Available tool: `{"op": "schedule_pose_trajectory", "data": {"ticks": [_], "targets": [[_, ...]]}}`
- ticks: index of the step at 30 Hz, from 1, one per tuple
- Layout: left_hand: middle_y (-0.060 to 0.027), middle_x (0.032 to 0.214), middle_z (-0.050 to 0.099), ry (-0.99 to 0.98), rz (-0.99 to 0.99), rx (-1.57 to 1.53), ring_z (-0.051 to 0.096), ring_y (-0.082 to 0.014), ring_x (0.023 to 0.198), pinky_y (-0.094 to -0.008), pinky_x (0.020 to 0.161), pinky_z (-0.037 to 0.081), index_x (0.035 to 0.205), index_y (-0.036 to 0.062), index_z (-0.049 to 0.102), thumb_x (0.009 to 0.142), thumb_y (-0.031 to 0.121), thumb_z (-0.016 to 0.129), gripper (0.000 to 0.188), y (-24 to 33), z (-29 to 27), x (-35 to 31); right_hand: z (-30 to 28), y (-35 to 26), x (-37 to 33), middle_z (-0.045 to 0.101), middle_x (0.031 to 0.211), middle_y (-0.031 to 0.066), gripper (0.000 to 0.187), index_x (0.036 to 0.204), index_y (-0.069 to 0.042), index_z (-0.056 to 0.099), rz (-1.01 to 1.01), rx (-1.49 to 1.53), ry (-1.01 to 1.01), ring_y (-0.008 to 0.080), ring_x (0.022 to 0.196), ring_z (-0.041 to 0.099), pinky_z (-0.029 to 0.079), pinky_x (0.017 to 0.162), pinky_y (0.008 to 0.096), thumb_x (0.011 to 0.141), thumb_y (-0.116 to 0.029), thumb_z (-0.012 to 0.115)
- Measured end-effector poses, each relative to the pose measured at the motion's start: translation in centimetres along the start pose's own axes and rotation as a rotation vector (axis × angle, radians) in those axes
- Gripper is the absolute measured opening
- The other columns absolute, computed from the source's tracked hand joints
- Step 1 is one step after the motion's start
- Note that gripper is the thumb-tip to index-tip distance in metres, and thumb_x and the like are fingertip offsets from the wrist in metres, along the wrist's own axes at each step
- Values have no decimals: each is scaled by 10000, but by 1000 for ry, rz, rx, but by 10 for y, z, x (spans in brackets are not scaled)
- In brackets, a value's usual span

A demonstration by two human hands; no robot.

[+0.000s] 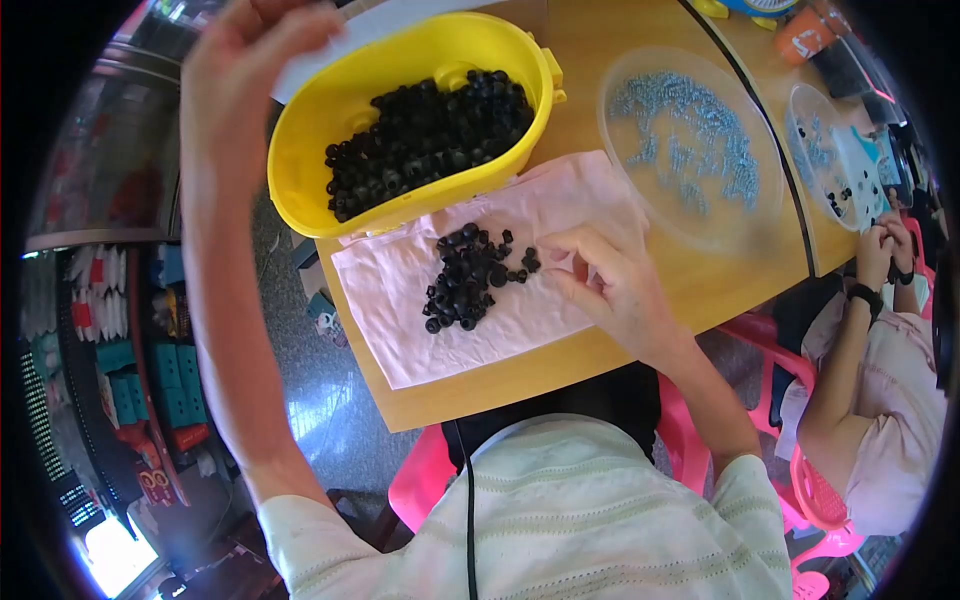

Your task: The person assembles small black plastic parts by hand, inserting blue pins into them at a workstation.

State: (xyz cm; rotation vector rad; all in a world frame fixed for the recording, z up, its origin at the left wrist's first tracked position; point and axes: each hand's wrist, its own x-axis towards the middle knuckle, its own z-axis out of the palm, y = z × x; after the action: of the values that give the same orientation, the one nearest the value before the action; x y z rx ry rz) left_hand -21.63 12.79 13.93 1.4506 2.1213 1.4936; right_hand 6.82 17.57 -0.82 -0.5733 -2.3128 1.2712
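Observation:
A heap of small black knob-like pieces (465, 275) lies on a pink cloth (400, 350) in front of me. My right hand (610, 290) hovers over the cloth just right of the heap, thumb and forefinger apart, the other fingers loosely bent; nothing shows between them. My left hand (265, 50) is raised at the upper left, near the far left rim of a yellow plastic basin (300, 190). Motion smears its fingers, so whether it holds anything is unclear. Inside the basin are many more of the black pieces (430, 140).
Right of the cloth stands a round clear tray (625, 215) with small light-blue pieces (700, 130). Past a black cable (745, 80), a second clear tray (800, 110) holds similar pieces. A co-worker's hands (885, 245) are at the far right. Stocked shelves (140, 340) line the left.

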Motion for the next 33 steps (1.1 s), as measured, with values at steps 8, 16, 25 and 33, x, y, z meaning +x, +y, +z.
{"op": "schedule_pose_trajectory", "data": {"ticks": [8, 16, 25, 33], "targets": [[-63, 1005, 616, 249, 29, 31, 595, -95, 856, -197, 745, 482, 1213, 2, 535, 826, 71, 689, 423, 23, 21, 14, 9, -4, 6, 577, 884, 17, 284, 964, -84, 636, -140, -141, 37, 131, 689, 554, 450, 648, 263, 716, -12, 755], [-116, 1082, 620, 88, 253, -65, 609, -168, 950, -242, 769, 501, 1034, 21, 676, 814, -79, 652, 243, 1, 31, -114, 27, -17, 12, 558, 897, 48, 260, 897, -79, 604, -253, -330, 56, 212, 875, 592, 495, 674, 342, 687, -124, 752], [-108, 1027, 605, 122, -116, -120, 587, -150, 908, -228, 747, 479, 962, 10, 684, 790, -118, 648, 218, -4, 55, -226, 40, -21, 13, 568, 864, 45, 267, 855, -69, 623, -213, -389, 106, 228, 782, 606, 491, 636, 337, 641, -99, 780], [-81, 1025, 613, 108, -212, -142, 556, -103, 812, -220, 695, 455, 981, 13, 681, 835, -59, 640, 168, -12, 66, -242, 39, -23, 11, 577, 857, 45, 249, 875, -68, 633, -172, -334, 112, 212, 727, 606, 491, 630, 327, 652, -34, 739]]}}
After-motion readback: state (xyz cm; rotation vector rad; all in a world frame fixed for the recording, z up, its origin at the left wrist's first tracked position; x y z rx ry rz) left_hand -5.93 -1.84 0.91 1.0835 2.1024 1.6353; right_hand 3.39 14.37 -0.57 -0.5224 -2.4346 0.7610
